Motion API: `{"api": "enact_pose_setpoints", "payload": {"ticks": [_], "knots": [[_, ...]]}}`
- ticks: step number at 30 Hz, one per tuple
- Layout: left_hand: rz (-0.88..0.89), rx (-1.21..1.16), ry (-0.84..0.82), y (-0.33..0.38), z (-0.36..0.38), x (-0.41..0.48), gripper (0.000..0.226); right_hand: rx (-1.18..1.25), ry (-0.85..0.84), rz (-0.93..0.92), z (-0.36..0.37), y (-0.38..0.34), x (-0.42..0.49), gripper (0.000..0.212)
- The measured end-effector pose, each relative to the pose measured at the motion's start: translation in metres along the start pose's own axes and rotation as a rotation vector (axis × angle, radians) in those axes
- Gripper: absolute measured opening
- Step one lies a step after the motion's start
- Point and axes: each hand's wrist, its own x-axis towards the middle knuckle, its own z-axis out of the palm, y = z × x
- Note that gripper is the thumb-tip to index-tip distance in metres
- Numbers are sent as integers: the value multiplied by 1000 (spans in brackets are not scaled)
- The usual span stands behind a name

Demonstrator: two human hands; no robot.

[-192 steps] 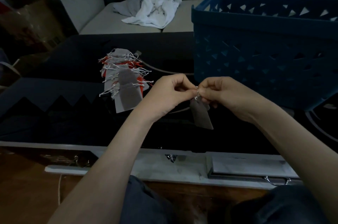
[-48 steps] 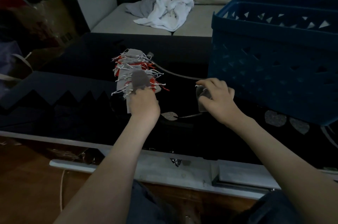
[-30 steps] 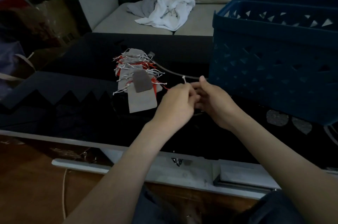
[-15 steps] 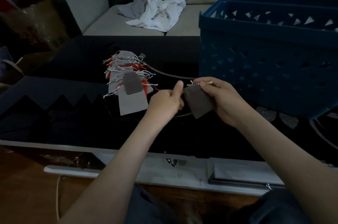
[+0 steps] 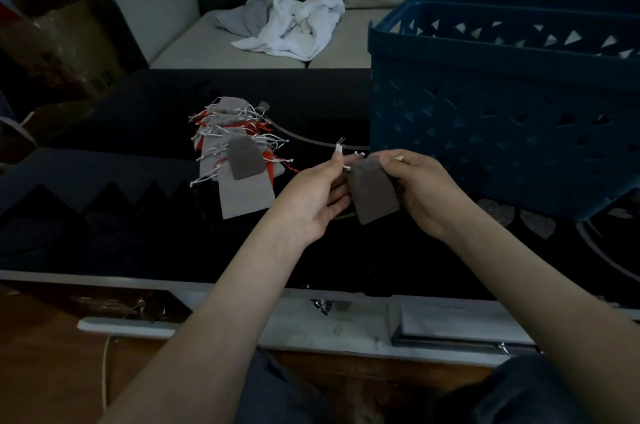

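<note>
Grey pouch (image 5: 372, 193) is held above the worktop (image 5: 138, 233), at 9 o'clock of the blue basket (image 5: 502, 132). Right hand (image 5: 420, 191) fingers grip its top; left hand (image 5: 317, 196) fingers pinch its drawstring (image 5: 341, 155).

Blue basket (image 5: 485, 132) cut off at right edge; pouch (image 5: 372, 193) hides right hand (image 5: 426, 191) fingers.
</note>
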Motion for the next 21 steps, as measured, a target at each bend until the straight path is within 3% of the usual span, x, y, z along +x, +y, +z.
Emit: {"api": "enact_pose_setpoints", "payload": {"ticks": [8,12,16,18,21], "knots": [[162,-184,-19,-1,-1,1,29,-91,30,0,7,1,-3,27],[188,-249,92,2,-2,2,29,-1,89,-13,5,-2,-1,31],[216,-160,165,0,1,1,26,71,114,-16,2,-3,2,32],[244,-94,145,0,2,-1,30,3,83,-35,1,-3,2,32],[255,-18,85,2,-2,-5,33,-291,-30,-147,-7,-7,-1,29]]}}
